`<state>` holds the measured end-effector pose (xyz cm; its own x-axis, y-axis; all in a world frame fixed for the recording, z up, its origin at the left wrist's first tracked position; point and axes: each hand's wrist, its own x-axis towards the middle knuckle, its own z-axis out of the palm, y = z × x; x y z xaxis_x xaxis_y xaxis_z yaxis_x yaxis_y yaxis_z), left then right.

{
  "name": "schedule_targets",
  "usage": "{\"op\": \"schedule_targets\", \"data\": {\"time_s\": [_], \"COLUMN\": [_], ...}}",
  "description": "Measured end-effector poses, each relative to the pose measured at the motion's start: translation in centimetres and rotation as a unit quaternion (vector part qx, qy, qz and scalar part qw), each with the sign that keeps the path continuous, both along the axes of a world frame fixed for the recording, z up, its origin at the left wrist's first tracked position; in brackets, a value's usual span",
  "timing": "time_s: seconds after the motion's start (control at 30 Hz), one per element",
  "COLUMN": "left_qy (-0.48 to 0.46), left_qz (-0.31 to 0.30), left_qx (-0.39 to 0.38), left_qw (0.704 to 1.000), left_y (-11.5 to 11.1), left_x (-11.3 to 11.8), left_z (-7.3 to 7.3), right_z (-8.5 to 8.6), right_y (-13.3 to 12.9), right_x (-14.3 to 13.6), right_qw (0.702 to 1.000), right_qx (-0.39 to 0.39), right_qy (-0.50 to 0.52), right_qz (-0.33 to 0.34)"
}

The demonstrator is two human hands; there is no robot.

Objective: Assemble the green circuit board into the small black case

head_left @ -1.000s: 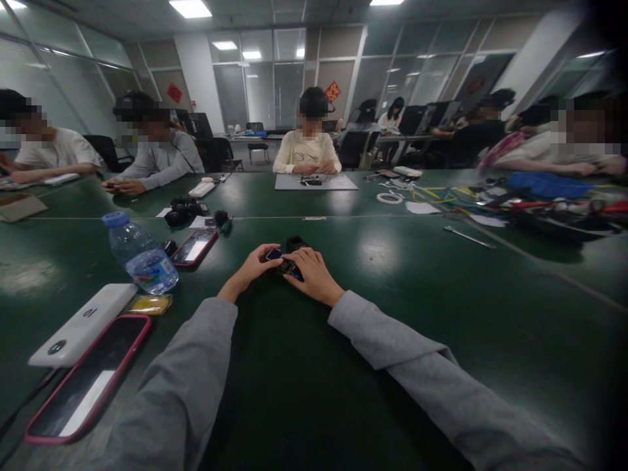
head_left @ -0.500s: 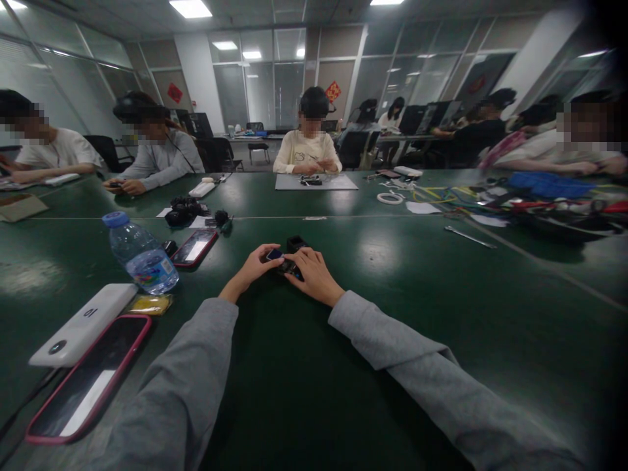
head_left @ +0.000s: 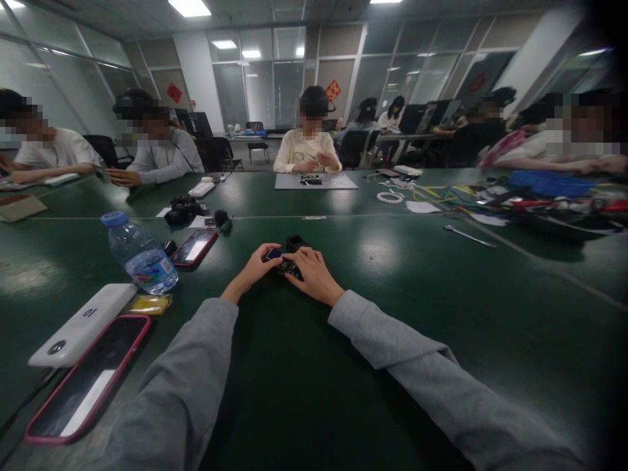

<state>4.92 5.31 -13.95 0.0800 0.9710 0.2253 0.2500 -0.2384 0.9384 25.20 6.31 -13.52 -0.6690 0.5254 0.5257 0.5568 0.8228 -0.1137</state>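
Observation:
My left hand [head_left: 252, 269] is closed around the left end of a small black device with a little dark screen [head_left: 275, 254], its thumb along the near edge. From the other side, my right hand [head_left: 315, 275] bends over the same device, fingertips and thumb on its right part. Much of the device is hidden under the fingers, so its exact kind cannot be made out. Just beyond my right fingers, a black box-like object [head_left: 296, 243] rests on the green table [head_left: 417, 314].
On the left lie a water bottle [head_left: 142, 255], a white power bank [head_left: 86, 324], a red-edged phone [head_left: 88, 383], a yellow packet [head_left: 151, 305] and another phone [head_left: 195, 248]. A wrench [head_left: 470, 237] and tangled cables [head_left: 540, 203] lie right. Co-workers sit around the table.
My hands and the device stay almost in place. At the far left, a co-worker in grey has shifted both hands slightly upward.

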Motion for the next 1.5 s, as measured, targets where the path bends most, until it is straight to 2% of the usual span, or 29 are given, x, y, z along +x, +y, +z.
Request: {"op": "schedule_targets", "data": {"time_s": [0.87,1.5], "left_qy": [0.015,0.010], "left_qz": [0.016,-0.011], "left_qx": [0.015,0.003], "left_qw": [1.000,1.000], "left_y": [0.36,-0.05], "left_x": [0.05,-0.32], "left_z": [-0.41,-0.21], "right_z": [0.24,0.10], "right_y": [-0.17,-0.04], "right_x": [-0.07,-0.07], "right_qw": [1.000,1.000], "right_qx": [0.004,0.005], "right_qy": [-0.011,-0.009], "right_qz": [0.001,-0.004]}}
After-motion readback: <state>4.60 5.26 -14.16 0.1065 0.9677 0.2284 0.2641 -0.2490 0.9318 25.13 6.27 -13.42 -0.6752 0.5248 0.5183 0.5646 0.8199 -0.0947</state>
